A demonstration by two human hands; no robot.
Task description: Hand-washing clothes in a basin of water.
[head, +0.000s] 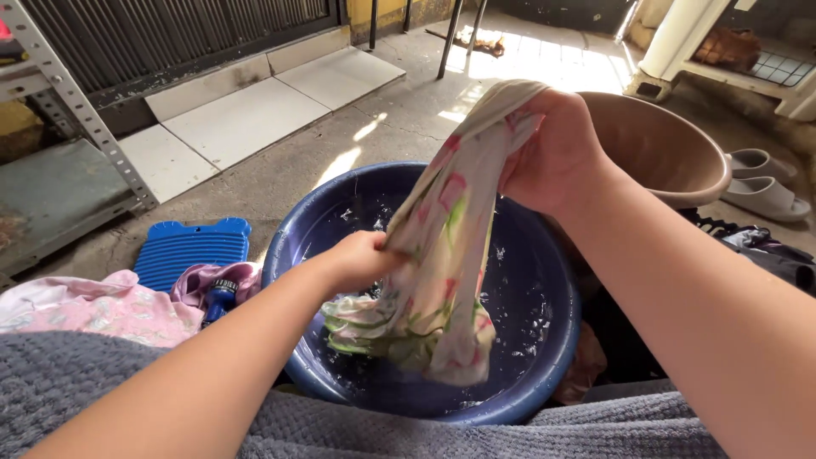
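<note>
A wet floral cloth (442, 255), white with pink and green print, hangs over a dark blue basin (544, 357) that holds soapy water. My right hand (552, 157) grips the cloth's top end, raised above the basin's far rim. My left hand (361, 259) pinches the cloth lower down at its left edge. The cloth's bottom bunches just above the water.
A blue washboard (191, 246) lies on the concrete floor left of the basin, beside pink and purple clothes (102, 310) and a small blue bottle (219, 297). A tan basin (663, 144) sits behind on the right, with grey slippers (765, 183) and dark laundry (765, 251). A metal shelf rack (76, 110) stands far left.
</note>
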